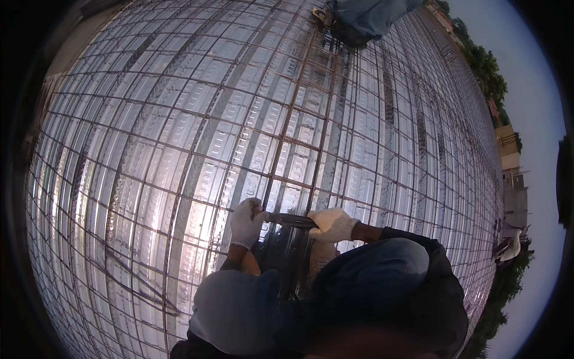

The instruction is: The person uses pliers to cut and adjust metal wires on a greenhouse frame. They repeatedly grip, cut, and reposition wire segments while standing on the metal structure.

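My right hand (333, 225), in a pale knit work glove, is closed round one end of a dark, thick-handled hand tool (292, 221). The tool lies roughly level and narrows toward my left hand (246, 221). That hand, in a white glove, has its fingers pinched together at the narrow end; what they hold is too small to make out. Both hands are low over the rusty rebar mesh (281, 138), beside two bars that run away from me close together. The exact kind of tool cannot be told from here.
Ridged, shiny metal decking (197, 128) lies under the mesh. Another person (371, 21) in blue-grey clothing is on the mesh at the far side. My bent knees (239, 311) are close behind my hands. Loose bars (140, 287) lie at the left. Trees (487, 72) and buildings (513, 188) stand beyond the right edge.
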`<action>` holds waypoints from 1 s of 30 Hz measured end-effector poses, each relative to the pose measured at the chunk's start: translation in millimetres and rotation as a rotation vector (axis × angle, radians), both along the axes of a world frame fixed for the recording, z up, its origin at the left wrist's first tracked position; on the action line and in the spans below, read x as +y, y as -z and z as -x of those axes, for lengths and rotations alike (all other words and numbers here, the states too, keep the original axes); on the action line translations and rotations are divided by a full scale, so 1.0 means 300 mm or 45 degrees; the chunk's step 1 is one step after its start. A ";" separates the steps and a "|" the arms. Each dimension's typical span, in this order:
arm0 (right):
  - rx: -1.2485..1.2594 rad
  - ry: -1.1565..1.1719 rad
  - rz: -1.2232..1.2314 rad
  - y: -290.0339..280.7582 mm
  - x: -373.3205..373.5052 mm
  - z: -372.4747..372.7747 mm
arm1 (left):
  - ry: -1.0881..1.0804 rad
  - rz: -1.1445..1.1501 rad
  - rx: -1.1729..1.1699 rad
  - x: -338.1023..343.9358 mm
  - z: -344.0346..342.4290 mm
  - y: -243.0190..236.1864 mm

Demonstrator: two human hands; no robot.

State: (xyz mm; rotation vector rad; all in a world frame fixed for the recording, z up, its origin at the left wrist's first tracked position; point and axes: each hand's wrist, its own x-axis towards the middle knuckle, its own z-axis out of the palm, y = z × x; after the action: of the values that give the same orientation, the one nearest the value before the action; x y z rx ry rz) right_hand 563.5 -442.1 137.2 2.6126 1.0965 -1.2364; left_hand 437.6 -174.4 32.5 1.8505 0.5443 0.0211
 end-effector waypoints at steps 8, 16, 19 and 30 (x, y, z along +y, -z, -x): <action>0.101 0.161 -0.121 0.018 0.018 0.075 | 0.041 0.075 0.050 0.042 0.027 0.023; -0.426 -0.262 -0.183 0.025 0.034 0.028 | 0.032 0.040 0.027 0.023 0.031 0.008; -0.329 -0.209 -0.166 -0.024 0.070 0.002 | -0.165 0.378 -0.101 0.055 0.056 0.067; 0.088 0.394 0.122 -0.047 -0.023 -0.062 | -0.116 0.316 -0.040 0.065 0.142 0.088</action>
State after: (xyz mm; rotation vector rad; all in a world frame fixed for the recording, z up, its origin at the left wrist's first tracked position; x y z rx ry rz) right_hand 582.0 -449.0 151.3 2.7576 0.6363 -1.4029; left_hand 395.1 -155.0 6.0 1.5811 0.5818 0.0418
